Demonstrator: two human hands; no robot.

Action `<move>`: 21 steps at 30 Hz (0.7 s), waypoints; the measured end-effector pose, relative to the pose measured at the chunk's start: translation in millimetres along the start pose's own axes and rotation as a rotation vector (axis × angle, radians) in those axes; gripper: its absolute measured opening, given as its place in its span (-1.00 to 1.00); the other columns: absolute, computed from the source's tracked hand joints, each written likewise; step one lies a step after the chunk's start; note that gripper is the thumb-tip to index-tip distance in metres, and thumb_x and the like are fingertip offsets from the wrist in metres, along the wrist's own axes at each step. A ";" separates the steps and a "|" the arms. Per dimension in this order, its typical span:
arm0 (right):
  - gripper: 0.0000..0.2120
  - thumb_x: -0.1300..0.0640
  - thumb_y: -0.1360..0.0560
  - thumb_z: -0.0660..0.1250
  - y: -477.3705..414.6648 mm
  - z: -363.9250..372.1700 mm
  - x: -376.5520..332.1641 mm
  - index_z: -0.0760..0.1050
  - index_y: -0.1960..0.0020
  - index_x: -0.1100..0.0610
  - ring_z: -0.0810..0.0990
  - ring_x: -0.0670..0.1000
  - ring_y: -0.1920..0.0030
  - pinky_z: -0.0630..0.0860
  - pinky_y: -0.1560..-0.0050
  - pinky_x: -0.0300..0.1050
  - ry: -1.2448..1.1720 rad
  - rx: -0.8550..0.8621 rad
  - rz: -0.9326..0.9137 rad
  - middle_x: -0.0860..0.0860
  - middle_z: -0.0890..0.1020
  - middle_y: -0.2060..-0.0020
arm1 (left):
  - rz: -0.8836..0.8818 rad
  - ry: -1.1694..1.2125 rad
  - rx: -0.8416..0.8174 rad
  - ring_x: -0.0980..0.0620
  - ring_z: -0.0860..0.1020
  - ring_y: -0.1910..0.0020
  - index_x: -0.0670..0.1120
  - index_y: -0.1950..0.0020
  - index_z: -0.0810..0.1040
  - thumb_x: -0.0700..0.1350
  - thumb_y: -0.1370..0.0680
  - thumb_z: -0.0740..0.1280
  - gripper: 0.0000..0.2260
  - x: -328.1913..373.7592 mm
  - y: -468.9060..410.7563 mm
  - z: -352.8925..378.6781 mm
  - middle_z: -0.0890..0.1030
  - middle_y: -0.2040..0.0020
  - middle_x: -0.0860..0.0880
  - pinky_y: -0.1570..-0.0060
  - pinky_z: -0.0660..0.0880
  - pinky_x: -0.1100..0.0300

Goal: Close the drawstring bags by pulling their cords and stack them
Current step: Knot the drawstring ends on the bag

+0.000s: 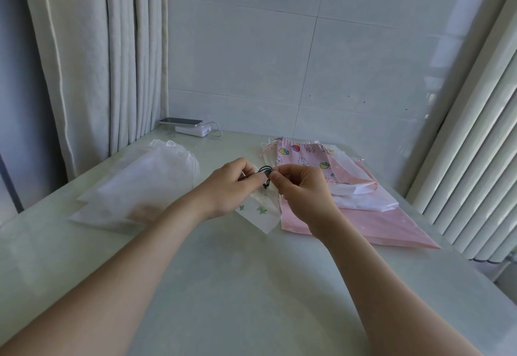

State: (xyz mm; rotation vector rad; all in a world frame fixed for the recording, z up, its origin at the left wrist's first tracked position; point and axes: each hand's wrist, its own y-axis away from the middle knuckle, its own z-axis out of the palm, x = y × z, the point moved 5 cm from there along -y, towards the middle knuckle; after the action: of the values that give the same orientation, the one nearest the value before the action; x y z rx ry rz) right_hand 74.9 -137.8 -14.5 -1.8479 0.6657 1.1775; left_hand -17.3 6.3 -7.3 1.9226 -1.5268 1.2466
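Working outward from the small white bag with green prints, my landmark: I see it held between both hands over the middle of the table, its lower end seeming to rest on the surface. The left hand grips the gathered neck with curled fingers. The right hand pinches the dark cord bunched at the top. I judge the mouth nearly drawn shut.

The risk I watch is the cord. It looks looped on itself, so a hard tug could knot it, or pull it out of the pinch and leave the neck slack.

Just right of the small bag lies a pile of pink bags with white ones on it; a careless drop there could push it askew. Left of the small bag sits a heap of filmy white bags, probably slippery and likely to shift if a forearm brushes it. Beyond the small bag, by the wall, a phone rests on a charger.
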 end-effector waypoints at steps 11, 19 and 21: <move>-0.88 0.25 -0.62 0.40 0.3 -0.5 -0.8 0.71 0.03 0.24 0.39 -0.21 0.47 0.35 0.37 -0.39 0.022 -0.013 -0.010 -0.18 0.56 0.48 | 0.026 0.068 0.002 0.26 0.38 0.52 -0.13 -0.06 0.63 -0.03 -0.71 0.26 -0.78 -0.2 -2.0 -1.0 0.64 0.10 -0.06 0.43 0.31 0.36; -0.92 0.22 -0.58 0.46 0.2 0.3 1.2 0.74 0.02 0.17 0.53 -0.14 0.34 0.47 0.23 -0.32 0.043 -0.003 -0.007 0.00 0.71 0.33 | -0.075 0.104 0.121 0.10 0.43 0.30 -0.09 0.03 0.48 -0.11 -0.65 0.22 -0.89 -4.6 -4.4 -6.7 0.60 0.15 0.00 0.24 0.33 0.13; -0.93 0.21 -0.57 0.48 -0.4 -0.1 1.9 0.75 0.01 0.12 0.58 -0.10 0.29 0.51 0.18 -0.28 0.052 -0.024 -0.011 0.07 0.75 0.24 | -0.096 0.049 0.148 0.03 0.44 0.18 -0.07 0.03 0.46 -0.10 -0.66 0.19 -0.88 -8.1 -5.9 -7.8 0.54 0.12 0.01 0.20 0.34 0.11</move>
State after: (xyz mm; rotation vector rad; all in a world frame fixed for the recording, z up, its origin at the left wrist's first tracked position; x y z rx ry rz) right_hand 76.0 -137.7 -16.0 -1.9056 0.6721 1.1376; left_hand -15.2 18.7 -8.5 2.0152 -1.3349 1.3882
